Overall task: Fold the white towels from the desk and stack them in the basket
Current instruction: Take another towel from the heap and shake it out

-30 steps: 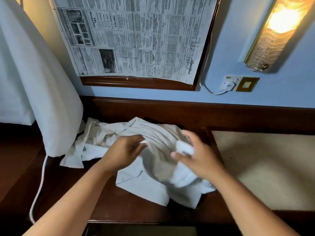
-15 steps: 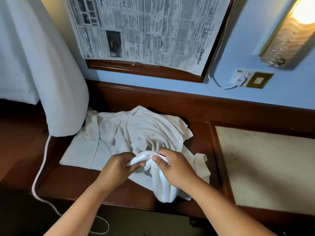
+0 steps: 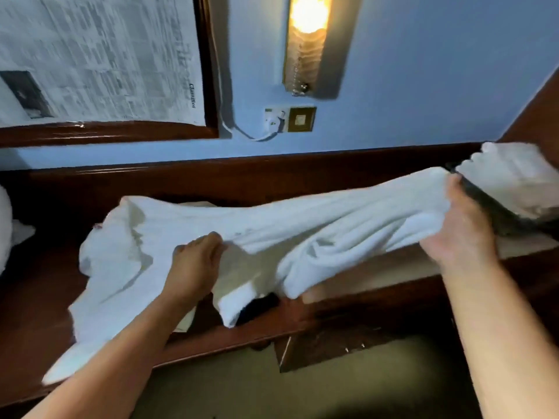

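Half a second ago the hands were close together at the front edge, bunching one white towel (image 3: pixel 332 225) between them. Now they have drawn well apart and the towel is pulled out lengthwise in a long, sagging band raised just above the surface (image 3: pixel 272 331). The view has also swung to the right, bringing a folded white stack (image 3: pixel 514 173) into sight at the far right. That stack sits in or on something dark (image 3: pixel 496 213), probably the basket, though blur keeps me from being sure. For the task, this looks like the opening of a fold: the towel has been separated from the heap and spread so its ends can be found, but no crease has been made yet. The left hand (image 3: pixel 196 264) has its fingers curled over the towel's upper edge near the left end and pinches the cloth there. The right hand (image 3: pixel 459 228) is clamped on the opposite end, fingers wrapped into the fabric, just beside the dark rim. Between them the middle of the towel hangs in loose folds, and a lower flap droops toward the surface's front edge. The other towels (image 3: pixel 115 267) lie crumpled on the left part of the surface, partly under the left forearm, one corner trailing past the edge. Above, a wall lamp (image 3: pixel 308 40) glows and a newspaper (image 3: pixel 90 55) covers a framed panel.
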Demonstrator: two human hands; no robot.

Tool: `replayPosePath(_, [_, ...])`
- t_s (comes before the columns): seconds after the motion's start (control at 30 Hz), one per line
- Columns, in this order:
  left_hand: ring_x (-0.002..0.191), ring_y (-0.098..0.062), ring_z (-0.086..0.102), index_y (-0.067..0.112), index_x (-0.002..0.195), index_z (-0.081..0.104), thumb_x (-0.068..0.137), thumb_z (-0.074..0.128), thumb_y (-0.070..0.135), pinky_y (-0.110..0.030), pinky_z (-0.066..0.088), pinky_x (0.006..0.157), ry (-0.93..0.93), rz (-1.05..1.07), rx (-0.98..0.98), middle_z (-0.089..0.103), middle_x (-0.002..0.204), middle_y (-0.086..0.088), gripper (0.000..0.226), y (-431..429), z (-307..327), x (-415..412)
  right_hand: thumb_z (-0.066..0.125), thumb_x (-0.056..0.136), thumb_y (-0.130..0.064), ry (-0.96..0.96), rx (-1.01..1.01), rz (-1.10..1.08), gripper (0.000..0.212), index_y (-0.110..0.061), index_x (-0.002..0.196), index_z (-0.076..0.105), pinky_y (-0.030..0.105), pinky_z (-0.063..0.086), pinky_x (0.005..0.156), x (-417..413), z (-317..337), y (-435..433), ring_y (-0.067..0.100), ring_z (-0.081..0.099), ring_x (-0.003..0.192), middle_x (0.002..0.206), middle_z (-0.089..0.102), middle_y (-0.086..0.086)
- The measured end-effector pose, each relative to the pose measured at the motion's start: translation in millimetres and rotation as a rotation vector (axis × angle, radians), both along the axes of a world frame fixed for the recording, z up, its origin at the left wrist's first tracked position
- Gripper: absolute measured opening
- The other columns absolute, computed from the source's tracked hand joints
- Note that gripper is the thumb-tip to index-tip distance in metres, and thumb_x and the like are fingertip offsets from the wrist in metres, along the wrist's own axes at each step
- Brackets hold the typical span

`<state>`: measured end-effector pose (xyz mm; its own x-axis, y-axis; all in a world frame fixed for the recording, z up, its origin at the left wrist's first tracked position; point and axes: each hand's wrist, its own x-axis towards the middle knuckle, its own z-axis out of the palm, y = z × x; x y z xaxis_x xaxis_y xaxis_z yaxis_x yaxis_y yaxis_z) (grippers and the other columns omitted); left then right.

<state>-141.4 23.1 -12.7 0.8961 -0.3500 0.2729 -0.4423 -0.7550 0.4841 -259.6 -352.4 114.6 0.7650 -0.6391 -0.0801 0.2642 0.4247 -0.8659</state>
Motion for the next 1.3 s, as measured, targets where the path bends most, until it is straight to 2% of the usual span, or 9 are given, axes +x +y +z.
replayPosePath(0.2, [0.064,-0.018,0.05,0.013,0.092,0.054,0.106,0.049,0.024,-0.03,0.04,0.058,-0.098,-0.445,-0.609,0.053,0.07,-0.004,0.019,-225,144,-128,0.063,0.095,-0.046,0.036,-0.345,-0.46,0.053,-0.009,0.132,0.062,0.043,0.048,0.105,-169,75,-138,0.015,0.068,0.11,0.125,0.07,0.007])
replayPosePath(0.33, [0.066,-0.02,0.052,0.011,0.089,0.055,0.105,0.051,0.027,-0.031,0.042,0.061,-0.113,-0.669,-0.685,0.053,0.07,-0.006,0.023,-291,191,-172,0.075,0.08,-0.052,0.169,-0.648,-0.66,0.043,-0.015,0.101,0.071,0.024,0.051,0.075,-256,106,-149,0.001,0.062,0.076,0.083,0.069,-0.013])
replayPosePath(0.47, [0.067,-0.019,0.053,0.009,0.085,0.058,0.104,0.055,0.023,-0.031,0.043,0.062,-0.06,-0.944,-0.617,0.055,0.073,-0.003,0.024,-357,201,-206,0.073,0.089,-0.03,0.403,-0.968,-0.442,0.035,-0.021,0.122,0.061,0.016,0.034,0.049,-302,74,-155,0.002,0.041,0.049,0.056,0.048,-0.012])
replayPosePath(0.6, [0.073,-0.021,0.058,0.008,0.088,0.064,0.103,0.055,0.021,-0.037,0.048,0.069,-0.001,-1.22,-0.504,0.06,0.078,-0.003,0.022,-416,196,-239,0.08,0.065,-0.068,0.525,-1.031,-0.148,0.093,-0.056,0.145,0.034,0.025,0.043,0.064,-319,23,-158,0.0,0.05,0.065,0.063,0.049,-0.015])
replayPosePath(0.67, [0.076,-0.027,0.062,0.01,0.09,0.066,0.103,0.055,0.026,-0.044,0.049,0.07,0.01,-1.299,-0.441,0.064,0.08,-0.006,0.024,-440,191,-250,0.079,0.068,-0.068,0.513,-0.981,-0.059,0.076,-0.049,0.135,0.05,0.032,0.053,0.077,-319,9,-163,0.0,0.066,0.081,0.081,0.07,-0.015])
replayPosePath(0.8, [0.075,-0.022,0.064,0.016,0.087,0.067,0.096,0.063,0.039,-0.039,0.05,0.068,0.019,-1.279,-0.435,0.066,0.08,0.0,0.025,-482,179,-249,0.063,0.086,-0.046,0.568,-1.164,-0.4,0.032,-0.015,0.081,0.062,0.035,0.05,0.062,-316,6,-195,0.012,0.06,0.063,0.068,0.065,-0.001])
replayPosePath(0.97, [0.05,-0.004,0.048,0.016,0.08,0.067,0.084,0.078,0.047,-0.025,0.04,0.053,0.343,-1.13,-0.128,0.059,0.059,0.008,0.033,-556,100,-228,0.066,0.091,-0.02,0.608,-1.106,-0.526,0.02,-0.022,0.073,0.058,0.017,0.044,0.059,-323,23,-266,0.007,0.06,0.071,0.071,0.064,-0.014])
replayPosePath(1.1, [0.067,0.0,0.06,0.025,0.077,0.064,0.092,0.064,0.053,-0.031,0.051,0.068,0.416,-1.118,0.063,0.065,0.074,0.017,0.032,-593,-13,-206,0.066,0.093,-0.029,0.626,-0.955,-0.561,0.018,-0.04,0.081,0.058,0.005,0.042,0.06,-335,29,-331,-0.019,0.057,0.082,0.076,0.062,-0.038])
replayPosePath(1.3, [0.063,-0.011,0.058,0.016,0.083,0.06,0.094,0.047,0.061,-0.03,0.047,0.057,0.463,-0.837,-0.512,0.062,0.07,-0.003,0.048,-662,0,-187,0.064,0.096,-0.034,0.91,-0.886,-0.417,0.004,-0.032,0.093,0.063,0.024,0.047,0.067,-356,16,-419,0.003,0.057,0.079,0.09,0.065,-0.01])
